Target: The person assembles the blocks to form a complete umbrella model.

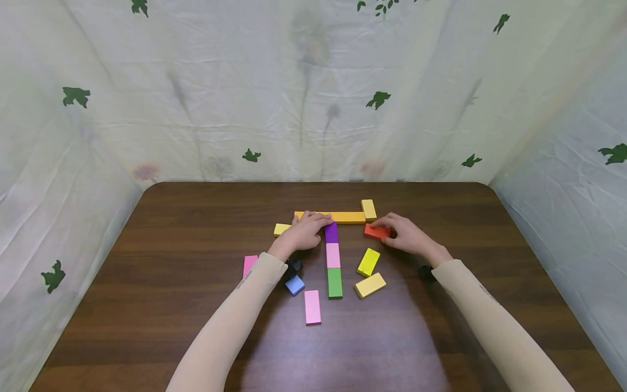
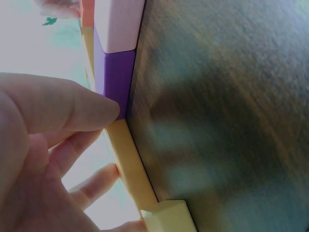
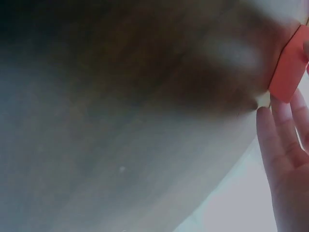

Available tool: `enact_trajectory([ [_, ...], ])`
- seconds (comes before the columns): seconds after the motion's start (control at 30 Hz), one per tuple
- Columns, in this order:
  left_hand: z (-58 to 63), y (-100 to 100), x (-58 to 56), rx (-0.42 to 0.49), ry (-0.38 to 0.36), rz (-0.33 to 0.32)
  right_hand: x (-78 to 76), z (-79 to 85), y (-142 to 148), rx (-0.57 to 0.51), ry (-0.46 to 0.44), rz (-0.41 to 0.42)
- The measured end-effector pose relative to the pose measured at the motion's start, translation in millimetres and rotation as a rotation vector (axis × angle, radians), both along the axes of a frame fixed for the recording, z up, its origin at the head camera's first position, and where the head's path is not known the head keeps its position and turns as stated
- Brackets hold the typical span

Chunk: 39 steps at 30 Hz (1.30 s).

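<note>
Wooden-looking blocks form a T shape. Its crossbar is an orange strip (image 1: 346, 218), and its stem runs toward me as a purple block (image 1: 331, 233), a light pink block (image 1: 332, 256) and a green block (image 1: 335, 283). My left hand (image 1: 305, 231) lies over the crossbar's left part. In the left wrist view its thumb touches the purple block (image 2: 118, 79), while the other fingers spread along the orange strip (image 2: 133, 164). Right of the stem, my right hand (image 1: 405, 234) pinches a red block (image 1: 376, 232) between thumb and fingers, just below the crossbar's right end.
Pale yellow blocks lie by the crossbar's right end (image 1: 368, 209) and left end (image 1: 281, 229). Right of the stem are a bright yellow block (image 1: 368, 262) and a pale yellow block (image 1: 370, 285). On the left lie a blue block (image 1: 295, 285), a pink block (image 1: 312, 307) and a darker pink block (image 1: 250, 263).
</note>
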<state>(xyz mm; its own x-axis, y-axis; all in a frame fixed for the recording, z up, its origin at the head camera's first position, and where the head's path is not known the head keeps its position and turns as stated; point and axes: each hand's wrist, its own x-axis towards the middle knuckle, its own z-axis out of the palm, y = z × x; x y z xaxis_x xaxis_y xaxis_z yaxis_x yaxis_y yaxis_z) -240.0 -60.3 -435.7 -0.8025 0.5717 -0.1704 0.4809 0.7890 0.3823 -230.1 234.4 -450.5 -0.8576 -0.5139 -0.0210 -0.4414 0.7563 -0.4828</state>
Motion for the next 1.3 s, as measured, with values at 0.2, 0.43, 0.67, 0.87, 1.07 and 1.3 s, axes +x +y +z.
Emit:
enact_trajectory([
  [0.2, 0.4, -0.7, 0.7, -0.001, -0.002, 0.002, 3.4, 1.8, -2.6, 0.014, -0.021, 0.023],
  [0.43, -0.1, -0.9, 1.4, -0.002, -0.004, 0.007, 3.7, 4.2, -2.4, -0.034, 0.044, 0.015],
  [0.67, -0.8, -0.5, 1.2, -0.006, 0.004, 0.004, -0.4, 7.3, -2.2, -0.111, 0.119, -0.015],
  [0.87, -0.4, -0.9, 0.8, -0.009, -0.005, 0.002, -9.8, 8.1, -6.3, -0.160, 0.109, -0.083],
  [1.07, -1.4, -1.3, 0.0, -0.007, -0.002, 0.000, -19.8, 8.6, -12.3, -0.182, 0.115, -0.117],
  [1.3, -2.7, -1.4, -1.1, -0.013, -0.005, 0.005, -32.3, 5.9, -18.6, -0.175, 0.132, -0.152],
])
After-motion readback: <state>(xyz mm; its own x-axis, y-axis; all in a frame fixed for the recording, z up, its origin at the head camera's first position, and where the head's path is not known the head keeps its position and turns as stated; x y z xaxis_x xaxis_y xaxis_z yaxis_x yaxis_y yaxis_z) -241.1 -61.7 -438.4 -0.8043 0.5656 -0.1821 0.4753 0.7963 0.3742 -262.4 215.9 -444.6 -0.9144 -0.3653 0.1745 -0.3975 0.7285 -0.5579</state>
